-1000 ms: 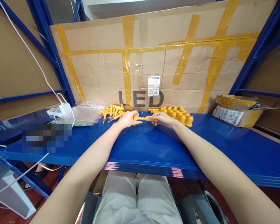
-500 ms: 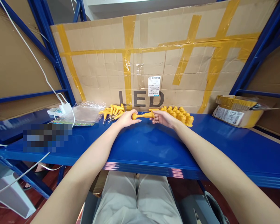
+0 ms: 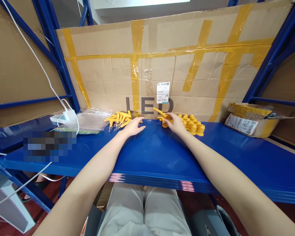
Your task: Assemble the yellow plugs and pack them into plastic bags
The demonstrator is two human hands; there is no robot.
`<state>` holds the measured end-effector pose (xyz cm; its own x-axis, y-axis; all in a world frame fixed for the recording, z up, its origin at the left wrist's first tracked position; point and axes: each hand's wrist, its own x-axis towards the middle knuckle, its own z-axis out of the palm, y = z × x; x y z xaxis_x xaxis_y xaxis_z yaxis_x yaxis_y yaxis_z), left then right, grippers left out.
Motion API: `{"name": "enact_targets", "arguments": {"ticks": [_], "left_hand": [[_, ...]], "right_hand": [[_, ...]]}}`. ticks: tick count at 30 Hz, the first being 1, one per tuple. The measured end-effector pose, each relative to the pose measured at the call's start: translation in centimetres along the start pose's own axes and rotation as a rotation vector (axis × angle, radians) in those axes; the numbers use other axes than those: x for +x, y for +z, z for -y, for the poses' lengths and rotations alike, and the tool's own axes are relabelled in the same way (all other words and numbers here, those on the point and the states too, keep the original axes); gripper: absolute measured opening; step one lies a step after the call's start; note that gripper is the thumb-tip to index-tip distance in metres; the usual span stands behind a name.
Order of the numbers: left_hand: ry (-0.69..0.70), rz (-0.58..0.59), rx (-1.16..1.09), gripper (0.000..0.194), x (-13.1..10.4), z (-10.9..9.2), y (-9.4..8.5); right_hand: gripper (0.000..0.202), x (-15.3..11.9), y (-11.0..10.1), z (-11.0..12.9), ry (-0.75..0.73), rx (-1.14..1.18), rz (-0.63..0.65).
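My right hand is closed on a yellow plastic part, a thin rod with a wider round end at the fingers, tilted up to the left. Below it, other yellow pieces lie partly hidden by the fingers. Directly right of the hand stand several yellow cup-shaped pieces, packed together upright. My left hand is open, its fingers stretched and thumb apart, with nothing visible in it. Beside its fingertips lies a pile of yellow plastic pieces with thin shiny curls; whether the hand touches them I cannot tell.
Both hands are over a blue metal shelf. Behind stands a large taped cardboard sheet. On the left are clear plastic bags, a white plug with cable and a blurred dark object. A small carton sits at right.
Both hands held one yellow part between them before. My left hand has let go and moved slightly left; my right hand now has a yellow part near the upright pieces, its rod pointing up-left.
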<state>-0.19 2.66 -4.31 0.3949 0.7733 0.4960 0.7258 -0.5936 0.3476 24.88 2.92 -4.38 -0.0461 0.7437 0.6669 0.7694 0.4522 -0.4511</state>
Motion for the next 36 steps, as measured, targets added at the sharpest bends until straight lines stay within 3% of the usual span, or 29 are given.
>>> {"name": "enact_targets", "arguments": {"ticks": [3, 6, 19, 28, 36], "left_hand": [[-0.020, 0.019, 0.005, 0.051, 0.0, -0.4, -0.1], [-0.031, 0.035, 0.018, 0.050, 0.0, -0.7, -0.3], [-0.015, 0.063, 0.048, 0.045, 0.1, -0.9, -0.4], [-0.005, 0.071, 0.061, 0.045, 0.2, -0.8, -0.3], [-0.002, 0.076, 0.051, 0.044, 0.2, -0.8, -0.3]], "right_hand": [[0.032, -0.4, 0.1, 0.6, -0.124, -0.347, 0.140], [0.032, -0.6, 0.4, 1.7, -0.160, -0.549, 0.264], [0.034, 1.7, 1.9, 4.5, -0.157, -0.795, 0.509], [0.038, 1.5, 2.6, 6.0, -0.257, -0.884, 0.486], [0.040, 1.2, 3.0, 6.1, -0.157, -0.862, 0.491]]}}
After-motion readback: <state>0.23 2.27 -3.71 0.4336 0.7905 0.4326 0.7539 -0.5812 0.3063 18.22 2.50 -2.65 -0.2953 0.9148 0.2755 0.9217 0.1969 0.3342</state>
